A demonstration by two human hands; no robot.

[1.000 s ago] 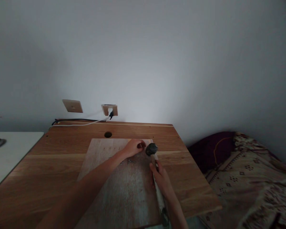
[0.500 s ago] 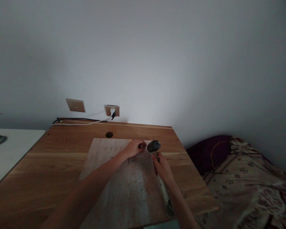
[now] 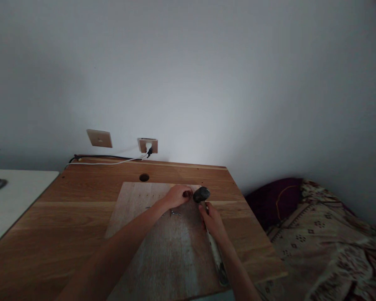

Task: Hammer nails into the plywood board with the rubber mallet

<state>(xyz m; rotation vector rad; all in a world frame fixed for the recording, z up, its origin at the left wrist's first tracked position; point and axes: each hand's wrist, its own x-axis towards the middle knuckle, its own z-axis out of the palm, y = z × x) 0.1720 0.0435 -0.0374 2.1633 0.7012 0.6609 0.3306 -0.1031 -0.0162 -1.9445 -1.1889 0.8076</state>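
My right hand (image 3: 213,219) is wrapped round the handle of a hammer (image 3: 201,195), close below its dark head. The long pale handle runs down beside my right forearm. Just left of the head, my left hand (image 3: 178,196) is closed in a pinch over the far right part of a wooden board (image 3: 163,259); whatever sits between its fingertips is hidden. A few shiny metal pieces that look like nails (image 3: 175,213) lie on the board below my left hand. Along the board's far edge runs a row of small marks or nail heads (image 3: 147,195).
The board lies on a wooden desk (image 3: 44,234) with a round cable hole (image 3: 144,177). Behind it, a wall socket (image 3: 148,146) holds a plug with cables along the desk's back edge. A white surface (image 3: 19,200) stands left, patterned bedding (image 3: 316,238) right.
The hammer head has dipped slightly and tilted beside my left fingertips. My left hand has stayed almost in place, its fingers still pinched.
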